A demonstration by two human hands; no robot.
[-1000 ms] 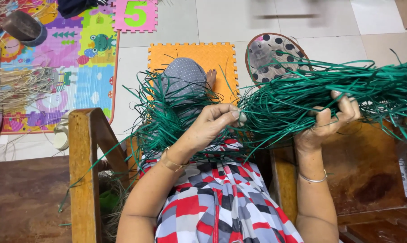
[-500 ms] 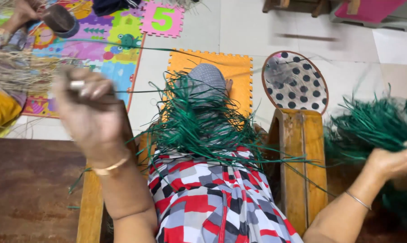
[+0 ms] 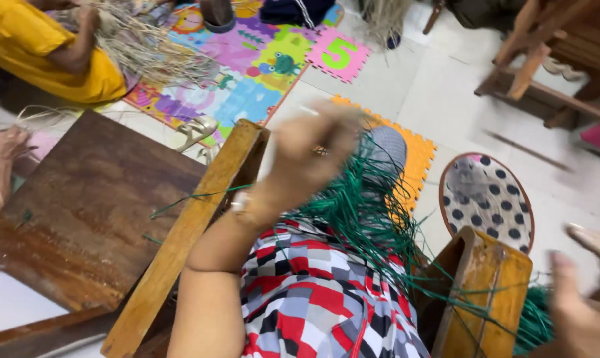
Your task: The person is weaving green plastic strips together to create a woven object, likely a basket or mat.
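Grip of the left hand (image 3: 313, 156), seen from the head camera, is blurred; its fingers look curled above the bundle of thin green straw strands (image 3: 359, 219), but I cannot tell whether any strand is pinched. Right hand (image 3: 585, 298) sits at the lower right edge with fingers spread, holding nothing visible. Green strands fan over the red, grey and white checked lap (image 3: 320, 305), between 2 wooden frame posts (image 3: 187, 232).
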